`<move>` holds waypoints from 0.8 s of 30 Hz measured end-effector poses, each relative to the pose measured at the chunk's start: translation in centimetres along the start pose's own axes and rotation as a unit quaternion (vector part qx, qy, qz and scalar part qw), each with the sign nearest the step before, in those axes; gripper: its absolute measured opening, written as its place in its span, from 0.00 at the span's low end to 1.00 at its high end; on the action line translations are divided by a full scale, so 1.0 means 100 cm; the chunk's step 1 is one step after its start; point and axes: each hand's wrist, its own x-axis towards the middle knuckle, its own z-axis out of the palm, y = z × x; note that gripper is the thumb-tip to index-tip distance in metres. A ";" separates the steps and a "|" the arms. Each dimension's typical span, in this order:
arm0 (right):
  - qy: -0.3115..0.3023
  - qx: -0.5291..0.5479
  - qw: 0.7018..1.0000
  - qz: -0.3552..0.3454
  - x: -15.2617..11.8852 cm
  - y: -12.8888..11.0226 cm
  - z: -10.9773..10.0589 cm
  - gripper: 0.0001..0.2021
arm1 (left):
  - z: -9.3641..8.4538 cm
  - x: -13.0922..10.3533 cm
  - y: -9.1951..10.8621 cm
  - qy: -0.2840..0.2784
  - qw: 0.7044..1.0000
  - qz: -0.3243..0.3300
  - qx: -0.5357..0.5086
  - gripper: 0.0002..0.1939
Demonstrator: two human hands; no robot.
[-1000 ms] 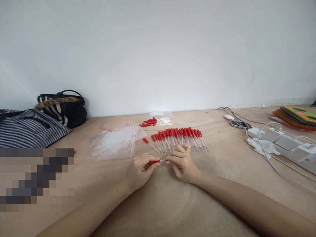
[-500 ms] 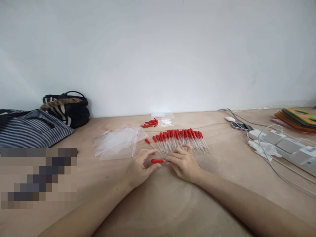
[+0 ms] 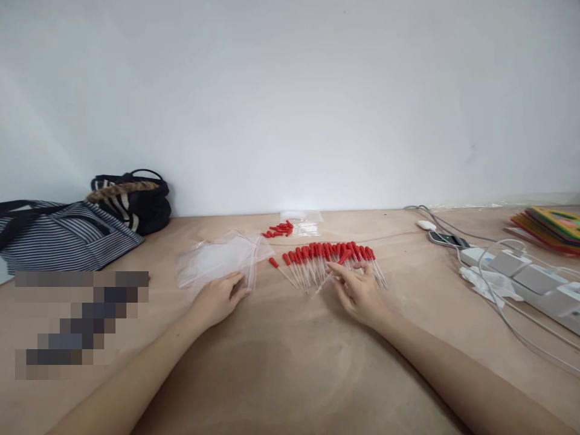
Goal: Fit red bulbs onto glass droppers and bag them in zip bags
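Observation:
Several glass droppers (image 3: 312, 251) with red rubber bulbs lie side by side in a fanned row in the middle of the table. My right hand (image 3: 360, 293) pinches one dropper (image 3: 345, 256) over the front of this row, its red bulb tilted up to the right and its clear tube slanting down to the left. To the left, my left hand (image 3: 221, 297) rests by the near edge of a pile of clear zip bags (image 3: 222, 260), its thumb and fingers apart with nothing seen between them. Whether its fingertips touch the bags, I cannot tell.
Loose red rubber bulbs (image 3: 281, 228) lie behind the row, beside clear glass tubes (image 3: 307, 229). Striped bag (image 3: 67, 238) and black bag (image 3: 149, 205) stand at left. On the right are a power strip (image 3: 534, 272) with cables, a crumpled tissue (image 3: 489, 285) and coloured sheets (image 3: 550, 229).
My left hand has moved left, away from the dropper, to the zip bags. My right hand has shifted right and turned the dropper, bulb now up to the right, over the row.

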 end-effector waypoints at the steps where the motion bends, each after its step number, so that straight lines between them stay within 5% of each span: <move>1: 0.010 -0.015 1.000 -0.007 0.000 0.001 0.001 0.14 | 0.000 0.000 0.000 0.001 1.000 0.013 0.005 0.16; 11: 0.023 -0.155 0.987 -0.039 0.006 0.006 0.000 0.09 | 0.005 0.004 0.004 0.103 0.987 0.075 0.097 0.14; 15: 0.000 -0.156 0.987 -0.042 0.005 0.013 0.002 0.09 | 0.003 -0.005 0.028 0.132 0.982 0.119 0.071 0.13; 20: -0.052 -0.091 0.994 -0.031 0.003 0.017 0.000 0.09 | 0.011 -0.030 0.075 0.079 0.980 0.177 -0.043 0.13; 24: -0.084 -0.027 0.996 -0.009 0.001 0.012 -0.004 0.06 | 0.011 -0.030 0.083 0.053 0.978 0.163 -0.121 0.10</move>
